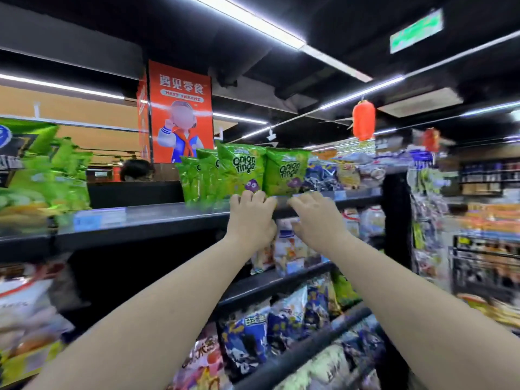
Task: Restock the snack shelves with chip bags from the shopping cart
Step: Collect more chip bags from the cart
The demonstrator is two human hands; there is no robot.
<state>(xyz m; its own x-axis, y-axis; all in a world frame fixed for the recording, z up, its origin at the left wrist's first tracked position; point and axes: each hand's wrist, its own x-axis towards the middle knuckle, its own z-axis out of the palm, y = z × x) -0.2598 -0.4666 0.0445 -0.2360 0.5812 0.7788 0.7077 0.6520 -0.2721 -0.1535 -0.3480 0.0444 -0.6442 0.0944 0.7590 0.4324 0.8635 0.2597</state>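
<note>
Two green "onion rings" chip bags [242,168] [285,173] stand upright at the front of the top shelf [157,218], with more green bags [197,178] lined up behind them to the left. Both my arms reach up to that shelf's front edge. My left hand [251,218] has its fingers curled against the bottom of the left front bag; the frame does not show whether it grips the bag. My right hand [318,218] sits just below the right front bag, fingers bent and apart, holding nothing. The shopping cart is out of view.
Blurred green bags [42,175] fill the top shelf's left end, and mixed snack packs [349,171] its right end. Lower shelves hold white and blue snack bags [289,249] [253,339]. An orange snack banner [183,114] hangs behind, with a person's head [136,170] beyond the shelf.
</note>
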